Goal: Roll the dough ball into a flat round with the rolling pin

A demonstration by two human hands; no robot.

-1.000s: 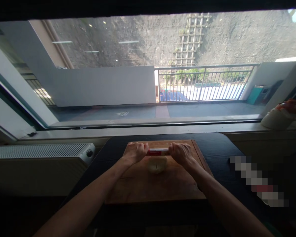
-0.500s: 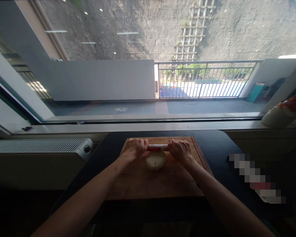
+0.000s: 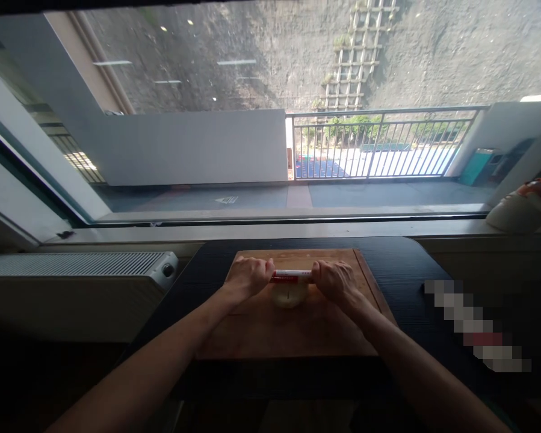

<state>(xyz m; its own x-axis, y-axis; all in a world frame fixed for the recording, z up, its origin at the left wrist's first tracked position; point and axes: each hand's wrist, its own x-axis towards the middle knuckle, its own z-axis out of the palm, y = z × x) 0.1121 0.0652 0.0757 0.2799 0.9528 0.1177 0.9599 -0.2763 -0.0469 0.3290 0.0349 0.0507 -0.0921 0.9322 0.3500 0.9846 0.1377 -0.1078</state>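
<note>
My left hand (image 3: 251, 275) is wrapped round the left end of a rolling pin (image 3: 292, 275) with a red and white wrapper or label. Its right end is inside my closed right hand (image 3: 334, 278). The pin lies crosswise over the far part of a pale round piece of dough (image 3: 289, 296), hiding that part. A short dark mark shows on the dough's top. Beneath it is a wooden cutting board (image 3: 274, 337), with both forearms reaching over its sides.
The board lies on a black table (image 3: 387, 258). A radiator (image 3: 71, 294) stands at left below the window sill (image 3: 270, 231). On the sill at right sits a white rounded object (image 3: 518, 210) with an orange-red top. A blurred-out item (image 3: 478, 328) lies on the table's right side.
Both hands have drawn the rolling pin a little nearer to me over the dough, covering more of it. The view has shifted slightly.
</note>
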